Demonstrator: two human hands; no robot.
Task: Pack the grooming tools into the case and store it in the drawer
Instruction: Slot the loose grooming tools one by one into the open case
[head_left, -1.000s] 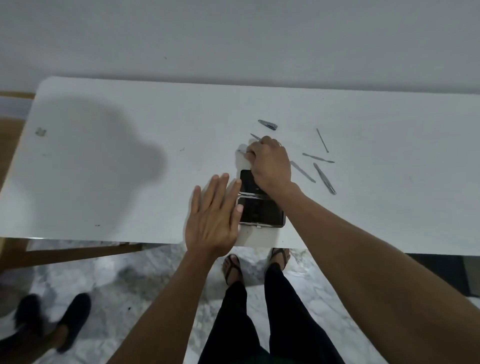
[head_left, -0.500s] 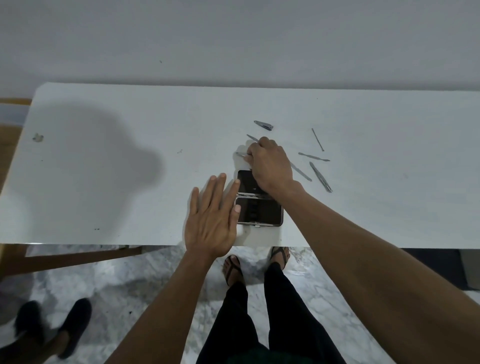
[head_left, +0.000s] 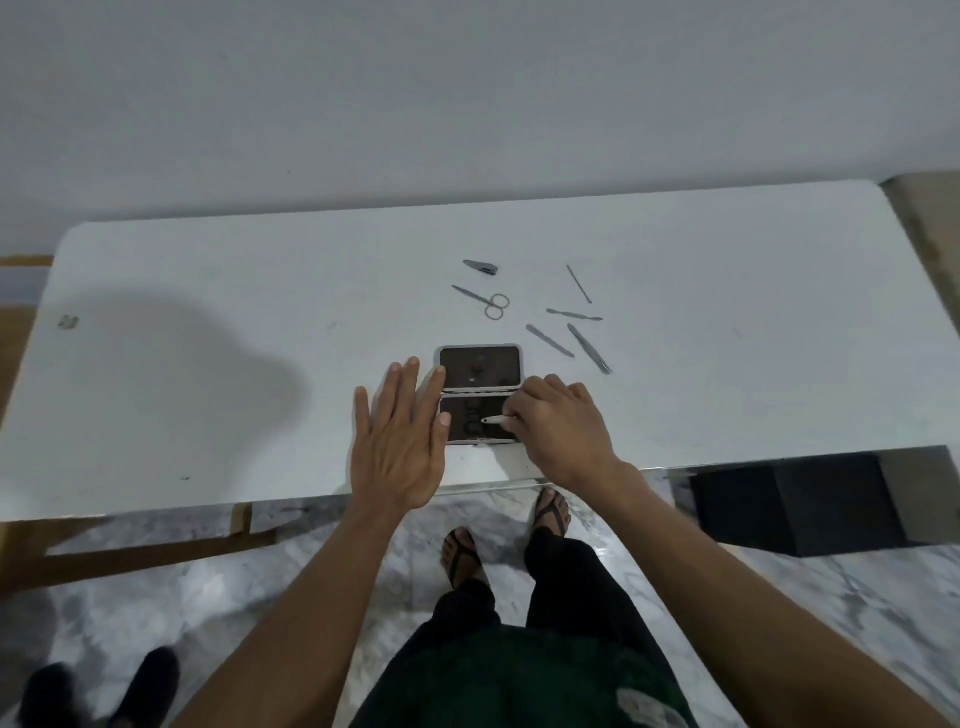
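While left hand (head_left: 400, 441) steadies case (head_left: 479, 364), right hand (head_left: 558, 434) pinches tool (head_left: 493, 420).

Seven tools (head_left: 549, 340) — one case (head_left: 479, 367) — two hands (head_left: 400, 441).

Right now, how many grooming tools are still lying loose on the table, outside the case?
6: clipper, scissors, thin pick, and three flat tools right of the scissors. A seventh is in the right hand, over the case. Hands may hide others.
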